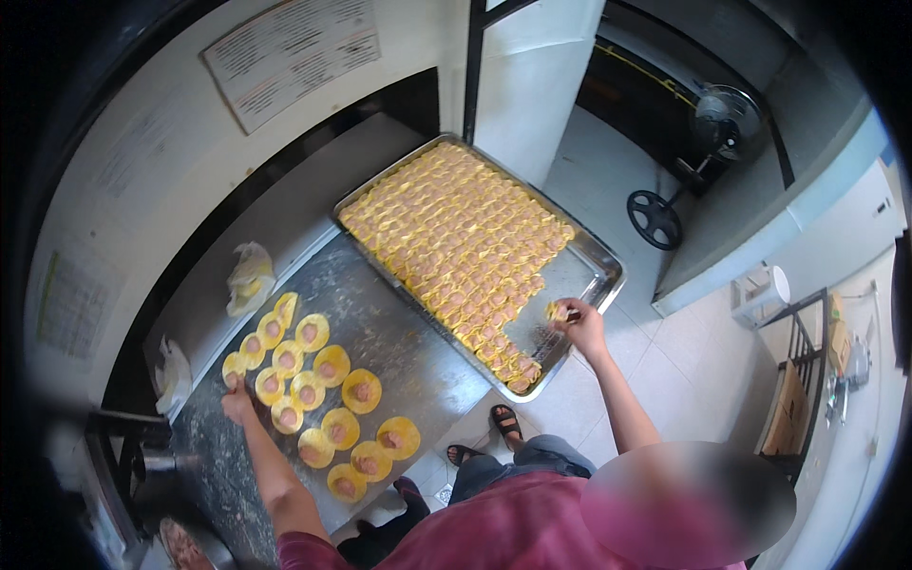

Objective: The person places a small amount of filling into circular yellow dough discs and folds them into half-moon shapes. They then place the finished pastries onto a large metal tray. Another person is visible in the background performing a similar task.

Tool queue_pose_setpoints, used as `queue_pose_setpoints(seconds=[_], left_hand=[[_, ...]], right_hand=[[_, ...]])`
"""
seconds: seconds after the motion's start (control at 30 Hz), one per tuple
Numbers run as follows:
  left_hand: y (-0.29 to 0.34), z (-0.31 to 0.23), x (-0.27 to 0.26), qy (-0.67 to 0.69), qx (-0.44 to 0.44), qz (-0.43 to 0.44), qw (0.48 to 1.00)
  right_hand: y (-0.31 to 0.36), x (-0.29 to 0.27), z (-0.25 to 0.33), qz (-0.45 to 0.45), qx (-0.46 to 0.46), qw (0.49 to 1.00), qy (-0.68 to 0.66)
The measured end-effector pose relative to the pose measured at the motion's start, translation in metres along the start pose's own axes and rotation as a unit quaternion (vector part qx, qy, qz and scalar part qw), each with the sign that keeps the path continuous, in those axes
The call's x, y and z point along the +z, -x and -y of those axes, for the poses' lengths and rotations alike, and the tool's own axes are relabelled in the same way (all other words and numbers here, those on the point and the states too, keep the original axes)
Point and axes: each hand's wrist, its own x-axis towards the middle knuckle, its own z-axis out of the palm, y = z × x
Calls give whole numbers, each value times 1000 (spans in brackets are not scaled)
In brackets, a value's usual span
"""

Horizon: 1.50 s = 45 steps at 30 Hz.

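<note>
In my right hand (581,328) is a small yellow dumpling (556,311), pinched between the fingertips over the bare near-right part of a large metal tray (594,271). Tight rows of open-topped yellow dumplings (446,228) with pinkish filling fill most of that tray. My left hand (237,406) reaches to the far left of the worktop, its fingers closed on a round yellow dumpling wrapper (234,367) topped with filling. To its right, several more flat wrappers (332,366) lie spread out, each with a lump of filling.
A floury dark metal worktop (380,304) carries the wrappers and tray. Crumpled plastic bags (251,277) lie along its wall side. A bowl of pinkish filling (185,546) stands at lower left. Beyond the tray are a black handwheel (655,219) and a white cabinet side (527,95).
</note>
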Motion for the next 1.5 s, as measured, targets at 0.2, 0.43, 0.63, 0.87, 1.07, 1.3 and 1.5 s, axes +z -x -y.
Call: queue_pose_setpoints(seconds=[0.2, 0.43, 0.63, 0.87, 1.07, 1.3, 1.5], left_hand=[[-10, -11, 9, 29, -34, 0, 999], [-10, -5, -6, 6, -25, -5, 1000], [-3, -15, -2, 16, -25, -3, 1000], [8, -27, -9, 27, -50, -16, 998], [11, -26, -11, -11, -6, -5, 1000], [-11, -26, 0, 86, -79, 51, 992], [-41, 15, 26, 587, -203, 20, 784]], right_hand=[[-69, 3, -43, -108, -15, 988, 109], [-89, 39, -34, -66, -27, 994, 80], [-101, 52, -49, -92, -71, 990, 81], [-100, 45, -43, -43, -59, 994, 75], [-101, 39, -32, -11, -68, 988, 135], [-105, 18, -25, 64, -52, 985, 153], [-76, -21, -39, 46, -12, 996, 75]])
